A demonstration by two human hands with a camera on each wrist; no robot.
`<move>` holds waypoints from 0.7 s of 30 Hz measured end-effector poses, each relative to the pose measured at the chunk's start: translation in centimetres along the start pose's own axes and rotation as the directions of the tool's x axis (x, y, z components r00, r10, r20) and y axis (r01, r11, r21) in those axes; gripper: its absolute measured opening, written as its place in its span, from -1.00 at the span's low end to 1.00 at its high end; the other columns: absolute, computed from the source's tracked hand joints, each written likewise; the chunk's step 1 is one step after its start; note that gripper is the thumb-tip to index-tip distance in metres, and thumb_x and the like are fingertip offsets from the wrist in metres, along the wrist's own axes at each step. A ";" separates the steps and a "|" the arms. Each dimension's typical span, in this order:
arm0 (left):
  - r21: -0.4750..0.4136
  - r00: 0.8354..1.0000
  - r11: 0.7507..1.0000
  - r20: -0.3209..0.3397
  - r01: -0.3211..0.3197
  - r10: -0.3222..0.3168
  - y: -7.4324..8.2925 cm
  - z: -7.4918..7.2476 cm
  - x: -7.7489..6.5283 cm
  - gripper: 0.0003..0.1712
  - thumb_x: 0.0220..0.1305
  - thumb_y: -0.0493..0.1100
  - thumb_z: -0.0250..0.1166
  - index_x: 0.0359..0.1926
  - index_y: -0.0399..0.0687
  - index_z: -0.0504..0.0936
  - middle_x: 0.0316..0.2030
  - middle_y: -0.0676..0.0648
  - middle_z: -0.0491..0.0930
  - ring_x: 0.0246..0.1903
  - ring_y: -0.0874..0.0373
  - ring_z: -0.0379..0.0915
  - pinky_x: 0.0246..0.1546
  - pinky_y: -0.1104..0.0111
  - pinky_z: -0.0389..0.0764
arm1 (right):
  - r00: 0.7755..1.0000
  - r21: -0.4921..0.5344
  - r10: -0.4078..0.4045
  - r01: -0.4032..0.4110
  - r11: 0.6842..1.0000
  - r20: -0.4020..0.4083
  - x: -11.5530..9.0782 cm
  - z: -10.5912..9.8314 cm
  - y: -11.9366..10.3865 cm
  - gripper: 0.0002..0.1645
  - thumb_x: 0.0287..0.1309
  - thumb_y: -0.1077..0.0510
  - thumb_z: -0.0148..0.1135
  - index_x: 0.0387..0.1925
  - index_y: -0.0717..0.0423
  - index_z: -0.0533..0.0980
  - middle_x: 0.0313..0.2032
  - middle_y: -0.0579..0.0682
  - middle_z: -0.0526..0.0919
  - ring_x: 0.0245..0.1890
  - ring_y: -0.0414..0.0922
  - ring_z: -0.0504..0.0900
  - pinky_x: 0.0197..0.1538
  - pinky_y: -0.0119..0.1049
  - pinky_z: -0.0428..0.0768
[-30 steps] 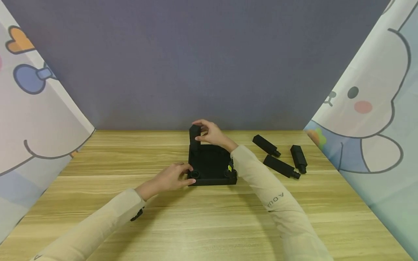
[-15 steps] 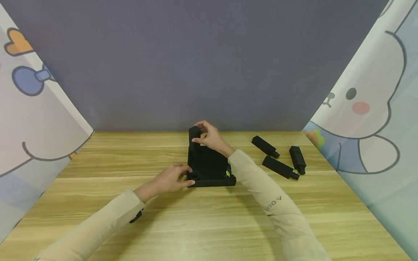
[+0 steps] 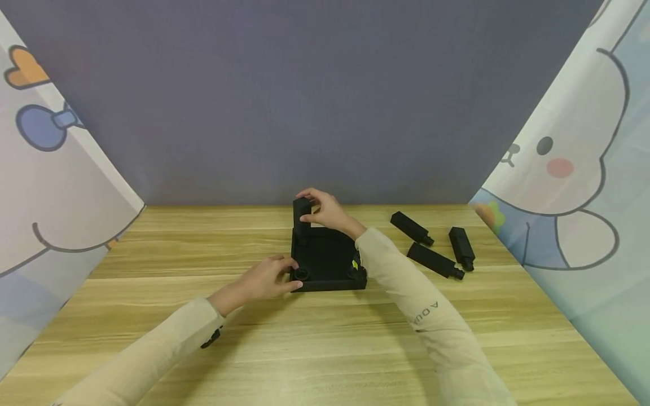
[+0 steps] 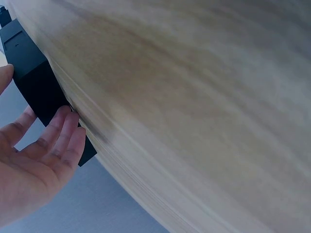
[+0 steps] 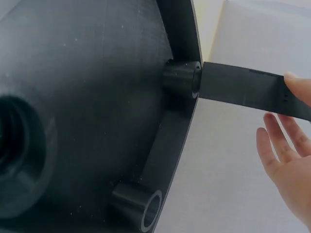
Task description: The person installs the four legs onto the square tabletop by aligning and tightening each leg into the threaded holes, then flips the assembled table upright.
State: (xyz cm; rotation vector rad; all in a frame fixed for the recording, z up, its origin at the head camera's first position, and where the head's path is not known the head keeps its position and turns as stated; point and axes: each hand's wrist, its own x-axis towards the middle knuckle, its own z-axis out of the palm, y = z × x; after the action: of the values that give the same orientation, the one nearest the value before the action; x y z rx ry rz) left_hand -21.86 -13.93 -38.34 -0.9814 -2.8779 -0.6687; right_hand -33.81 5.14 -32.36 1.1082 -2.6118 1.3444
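Note:
A shallow black square base (image 3: 327, 259) lies on the wooden table with its hollow side up and round sockets in its corners. At its far left corner a black square leg (image 3: 302, 213) stands upright. My right hand (image 3: 330, 213) holds that leg near its top, thumb on the near side and fingers behind. In the right wrist view the leg's lower end meets a round socket (image 5: 180, 80). My left hand (image 3: 266, 276) grips the base's near left corner, its thumb on the front wall. The left wrist view shows the fingers (image 4: 63, 141) against the black side wall.
Three loose black legs with threaded ends lie to the right of the base, one (image 3: 410, 227) farther back, another (image 3: 435, 260) nearer, the last (image 3: 461, 248) rightmost. A small yellow piece (image 3: 355, 264) shows by the near right corner. A grey panel (image 3: 325, 113) closes off the back.
The fingers of my right hand shift slightly around the top of the upright leg. My left hand keeps its grip, and the base and loose legs stay put.

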 end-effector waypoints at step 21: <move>-0.007 1.000 1.000 0.002 0.018 -0.018 0.4 -0.2 -0.2 -0.56 0.16 0.09 0.24 -0.06 -0.09 0.54 -0.13 -0.11 0.57 -0.21 0.07 0.55 -0.27 0.29 0.59 | 0.984 -0.012 0.036 -0.039 0.999 -0.176 -0.7 1.5 0.0 -0.52 -0.01 0.18 0.35 -0.01 0.09 0.43 -0.10 0.09 0.56 -0.19 -0.02 0.60 -0.27 -0.28 0.58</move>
State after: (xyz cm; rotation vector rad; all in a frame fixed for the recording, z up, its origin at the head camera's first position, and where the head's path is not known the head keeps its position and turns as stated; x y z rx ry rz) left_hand -21.51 -13.84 -38.04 -0.9578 -2.8913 -0.6803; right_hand -32.84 4.50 -33.48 0.8981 -2.5240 1.3582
